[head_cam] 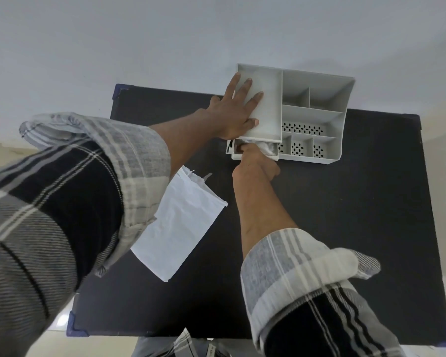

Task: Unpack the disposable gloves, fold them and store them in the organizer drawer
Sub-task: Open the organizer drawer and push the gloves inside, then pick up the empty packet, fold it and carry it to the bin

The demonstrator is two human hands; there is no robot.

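Observation:
A grey plastic organizer (317, 112) stands at the far side of the black table (345, 228). My left hand (232, 109) lies flat, fingers spread, on the organizer's top left tray. Below that tray a small drawer (252, 157) is pulled out a little; clear folded gloves (268, 148) show inside it. My right hand (255, 163) is at the drawer's front with its fingers curled into the drawer opening; what they grip is hidden. A white empty packet (180, 222) lies flat on the table, partly under my left forearm.
The organizer's right part has several open compartments (309, 99) and perforated walls (303, 128). Blue corner guards (75, 328) mark the table's corners. A pale wall rises behind the table, and light floor shows at both sides.

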